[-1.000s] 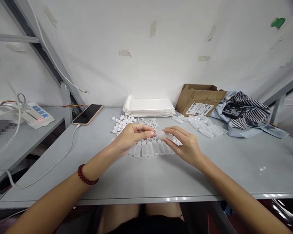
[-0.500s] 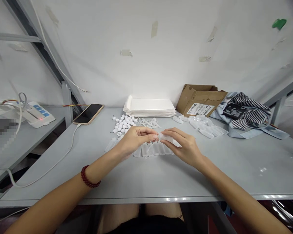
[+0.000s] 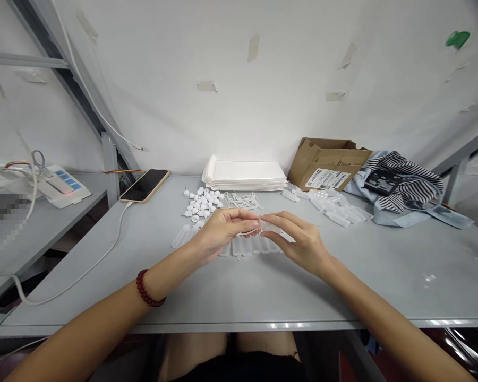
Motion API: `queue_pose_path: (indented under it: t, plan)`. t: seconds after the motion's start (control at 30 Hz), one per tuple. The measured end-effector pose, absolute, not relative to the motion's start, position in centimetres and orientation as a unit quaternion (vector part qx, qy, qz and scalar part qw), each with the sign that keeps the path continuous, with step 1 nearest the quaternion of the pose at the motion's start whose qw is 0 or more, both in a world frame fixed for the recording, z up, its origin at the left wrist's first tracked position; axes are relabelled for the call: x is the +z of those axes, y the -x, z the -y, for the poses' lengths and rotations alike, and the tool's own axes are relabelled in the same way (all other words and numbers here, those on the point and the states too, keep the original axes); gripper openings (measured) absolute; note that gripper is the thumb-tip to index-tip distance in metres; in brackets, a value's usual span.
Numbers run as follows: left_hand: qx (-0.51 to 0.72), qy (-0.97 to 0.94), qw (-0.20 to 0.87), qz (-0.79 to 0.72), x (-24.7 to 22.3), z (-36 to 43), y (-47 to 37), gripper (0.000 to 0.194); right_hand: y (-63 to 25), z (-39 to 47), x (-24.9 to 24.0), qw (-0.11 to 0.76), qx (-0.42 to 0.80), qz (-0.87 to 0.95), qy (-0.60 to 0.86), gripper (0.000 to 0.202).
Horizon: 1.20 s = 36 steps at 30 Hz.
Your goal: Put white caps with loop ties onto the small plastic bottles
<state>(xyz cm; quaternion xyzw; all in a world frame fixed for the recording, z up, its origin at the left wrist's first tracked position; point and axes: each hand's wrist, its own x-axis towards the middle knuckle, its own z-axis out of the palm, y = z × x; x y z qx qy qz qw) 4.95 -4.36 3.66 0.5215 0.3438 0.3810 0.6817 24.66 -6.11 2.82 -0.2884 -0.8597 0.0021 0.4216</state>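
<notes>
My right hand (image 3: 298,239) grips a translucent plastic bottle (image 3: 270,227) between thumb and fingers. At the bottle's left end, my left hand (image 3: 227,231) pinches a thin white strap (image 3: 247,232); whether a cap is under the fingertips is hidden. Beneath both hands lies a row of translucent bottles (image 3: 255,245) on the grey table (image 3: 239,297). White caps (image 3: 201,203) are heaped behind my left hand, beside a small pile of white straps (image 3: 242,200). More translucent bottles (image 3: 336,207) lie loosely at the right.
White flat trays or sheets (image 3: 245,174) are stacked against the wall. A cardboard box (image 3: 326,164) and striped cloth (image 3: 412,183) stand at the back right. A phone (image 3: 145,185) with its cable lies at left; a white device (image 3: 61,185) rests on the neighbouring table.
My fingertips have come closer together at the bottle's end. The strap has swung up from hanging down to pointing left along my left thumb.
</notes>
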Motion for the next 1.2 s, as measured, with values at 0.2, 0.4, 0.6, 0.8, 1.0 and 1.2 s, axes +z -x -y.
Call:
queue_pose_path:
  t: [0.2,0.4,0.6,0.8,1.0,1.2]
  plan:
    - [0.386,-0.560,0.645,-0.348,3.4,4.4,-4.9,0.017,-24.6,6.2,2.7,0.438,0.027,0.844,0.310,0.023]
    - [0.391,-0.628,0.552,-0.384,3.4,4.6,-5.2,0.019,-24.4,6.4,2.8,0.475,0.175,0.770,0.388,0.015]
    - [0.419,-0.724,0.411,-0.363,3.9,5.5,-5.6,0.025,-24.6,6.1,3.7,0.468,0.519,0.600,0.390,0.025]
    - [0.416,-0.826,0.213,-0.315,3.7,6.3,-5.9,0.052,-24.6,5.9,3.7,0.416,0.655,0.546,0.317,0.026]
    - [0.413,-0.862,0.100,-0.275,3.2,6.2,-5.8,0.054,-24.5,5.9,3.8,0.406,0.659,0.550,0.313,0.028]
    - [0.398,-0.884,0.047,-0.239,3.4,5.5,-5.8,0.051,-25.8,5.1,3.9,0.360,0.656,0.591,0.302,0.036]
